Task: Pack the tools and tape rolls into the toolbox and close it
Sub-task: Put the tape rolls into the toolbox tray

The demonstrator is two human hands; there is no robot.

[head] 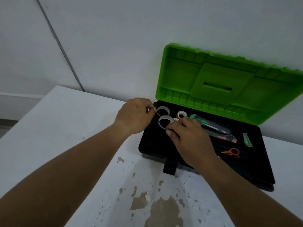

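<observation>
Item, far left: left hand (136,114), fingers pinched together on the rim of a pale tape roll (162,110) in the back left corner of the toolbox (164,154).

Item: second pale tape roll (165,122), just in front of the first, clamped by the fingertips of the right hand (190,138). Both rolls stand tilted; released so, either may roll or ride up on its neighbour.

Item: yellow tape roll (181,114), just behind the right hand, inside the box.

Item: bagged tools (213,128), orange-handled tool (232,152), green packet (247,140), lying in the tray to the right.

Item: green lid (229,86), propped open against the wall. Judged risk: anything left proud of the rim stops it closing; the front latch (169,167) hangs undone.
</observation>
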